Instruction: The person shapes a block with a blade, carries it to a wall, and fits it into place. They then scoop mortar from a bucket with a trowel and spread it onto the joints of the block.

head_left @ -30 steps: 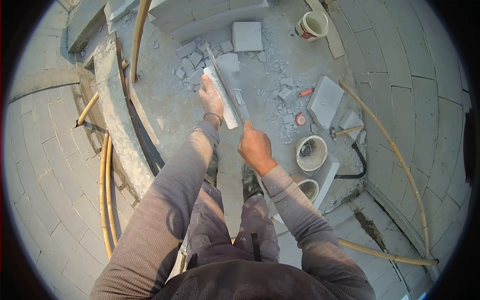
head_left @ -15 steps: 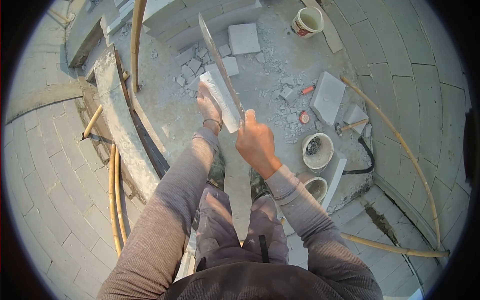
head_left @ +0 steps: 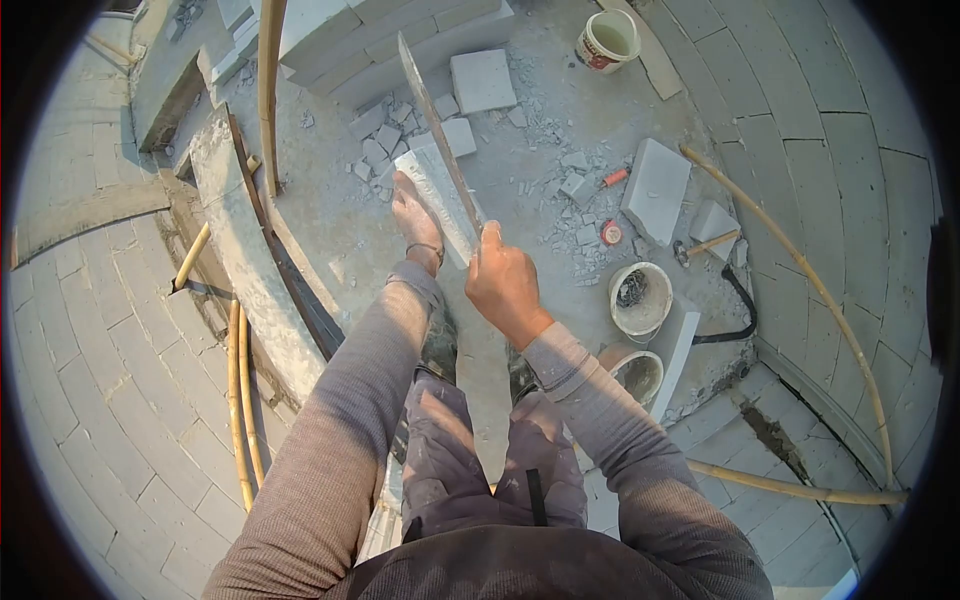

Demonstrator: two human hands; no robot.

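Observation:
My left hand (head_left: pixel 414 217) is wrapped round the left side of a narrow pale block piece (head_left: pixel 437 200), which stands out beyond the fingertips. My right hand (head_left: pixel 503 288) grips a long machete (head_left: pixel 432 115) with the thumb up along the handle. The blade points away from me and lies close along the block's right side, overlapping it in this view. Below the hands are my legs and dark boots. Broken block rubble (head_left: pixel 380 140) and a squarish pale block (head_left: pixel 483 80) lie on the floor just beyond.
To the right are a bucket with nails or dark bits (head_left: pixel 640 300), another bucket (head_left: pixel 637 375), a hammer (head_left: pixel 710 243), a large block (head_left: pixel 656 190) and a red roll (head_left: pixel 611 232). A white bucket (head_left: pixel 608 40) stands farther off. Rough boards (head_left: pixel 235 220) and bamboo poles (head_left: pixel 240 400) are left.
My right hand and the machete have shifted slightly left, nearer the block piece. My left hand keeps its hold on the block. The view has moved a little.

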